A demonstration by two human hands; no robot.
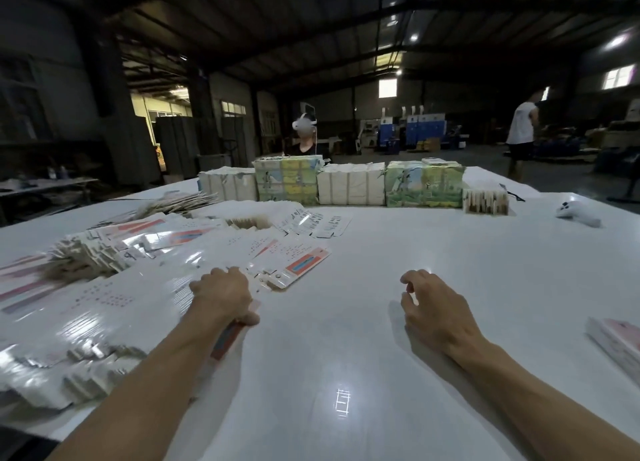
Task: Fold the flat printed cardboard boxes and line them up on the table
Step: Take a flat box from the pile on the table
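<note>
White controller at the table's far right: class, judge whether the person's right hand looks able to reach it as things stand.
Probably yes, with a long stretch: the right hand hovers empty, and only bare table lies between it and the white controller.

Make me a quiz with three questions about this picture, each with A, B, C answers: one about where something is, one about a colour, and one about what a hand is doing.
1. Where is the white controller?
A) far right on the table
B) on the floor
C) on top of the far bundles

2. What colours is the band on the flat box just past the left hand?
A) green and yellow
B) red and blue
C) black

3. What is the right hand holding?
A) a folded box
B) the controller
C) nothing

Answers:
1 A: it lies alone near the right edge.
2 B: the band is red with a blue middle.
3 C: its loosely curled fingers are empty.
</note>
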